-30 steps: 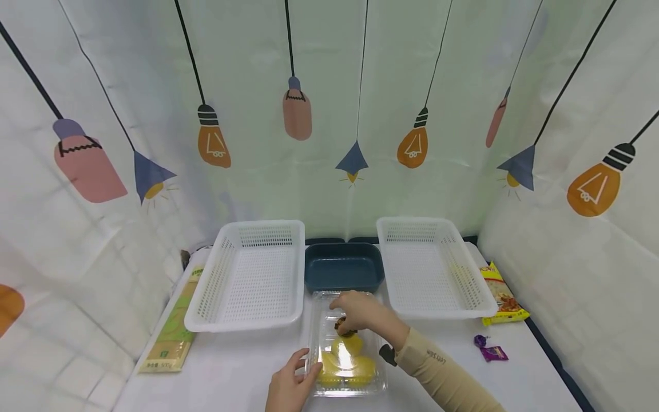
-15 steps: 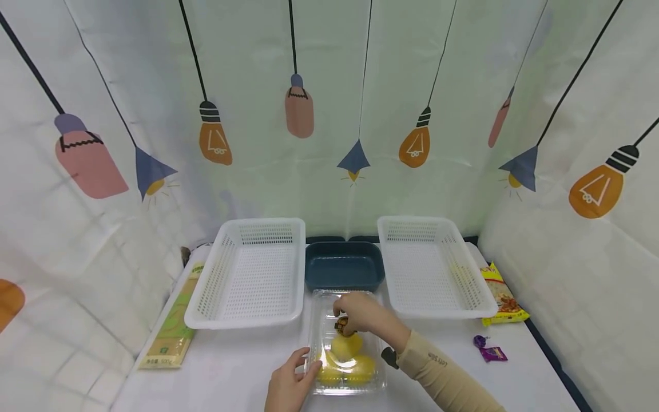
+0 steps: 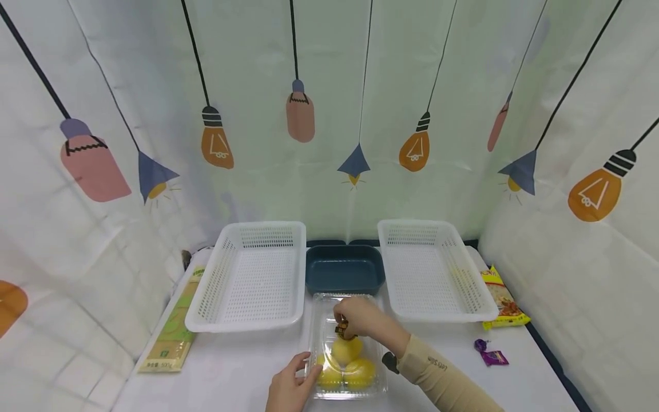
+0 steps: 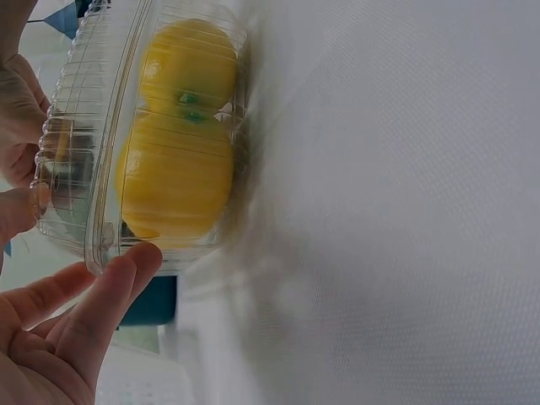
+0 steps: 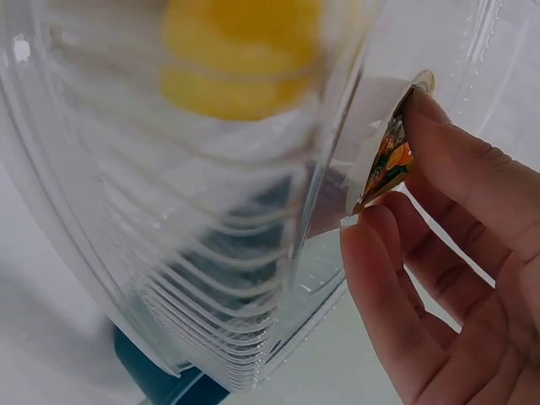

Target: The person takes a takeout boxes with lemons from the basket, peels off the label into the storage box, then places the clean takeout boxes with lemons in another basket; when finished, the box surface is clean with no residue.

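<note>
A clear plastic clamshell box [image 3: 321, 320] lies on the white table with three yellow, lemon-like fruits [image 3: 358, 373] inside. My left hand [image 3: 291, 382] holds its near left side, thumb on the lid and fingers at the rim; in the left wrist view these fingers [image 4: 101, 316] curl up to the lid's edge. Over the upper part of the lid, my right hand [image 3: 362, 318] pinches a gold and dark printed label [image 5: 390, 160] between thumb and fingertips. The label is bent up, its pale underside facing the lid. Part of it is hidden behind the fingers.
Two white perforated baskets [image 3: 249, 274] [image 3: 432, 274] flank a dark blue tray [image 3: 345, 290] behind the box. A long green-and-tan packet [image 3: 172, 326] lies at left. On the right are a yellow snack bag [image 3: 507, 303] and small purple-wrapped sweets [image 3: 494, 357].
My right hand's fingers have drawn closer together on the label, and the hand has shifted slightly toward me. My left hand stays at the box's side.
</note>
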Tool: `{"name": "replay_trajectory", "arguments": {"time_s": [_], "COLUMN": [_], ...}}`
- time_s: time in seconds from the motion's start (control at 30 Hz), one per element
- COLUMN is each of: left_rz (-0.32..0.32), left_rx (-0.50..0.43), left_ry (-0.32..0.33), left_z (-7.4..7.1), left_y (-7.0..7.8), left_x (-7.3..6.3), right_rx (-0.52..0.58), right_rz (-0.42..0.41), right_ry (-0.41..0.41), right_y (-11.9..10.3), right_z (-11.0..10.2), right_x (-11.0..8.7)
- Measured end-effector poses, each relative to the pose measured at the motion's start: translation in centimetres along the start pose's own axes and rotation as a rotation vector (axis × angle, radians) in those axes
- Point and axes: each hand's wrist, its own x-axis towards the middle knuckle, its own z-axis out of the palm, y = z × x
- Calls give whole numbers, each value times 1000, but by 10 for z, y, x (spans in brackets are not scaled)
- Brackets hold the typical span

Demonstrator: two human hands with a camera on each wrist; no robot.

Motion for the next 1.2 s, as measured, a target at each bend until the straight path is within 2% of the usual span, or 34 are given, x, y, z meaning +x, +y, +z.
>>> {"name": "replay_trajectory", "arguments": {"time_s": [0.5,0.73,1.03,1.2], "left_rz": [-25,-19,-18,3], "left_rx": [7,6,30,14], "left_ry": [-19,-16,9,24], "left_z": [1,0,1,2], "left_y": [0,1,-1,0], "left_x": [2,2,-1,-2], "right_rx": [15,34,44,17], "right_rz": [31,46,79,44], "right_ry": [19,38,53,73], "right_y": [-1,-2,2,6], "right_z": [4,4,14,16], "right_x": [-2,-5,-8,-8]}}
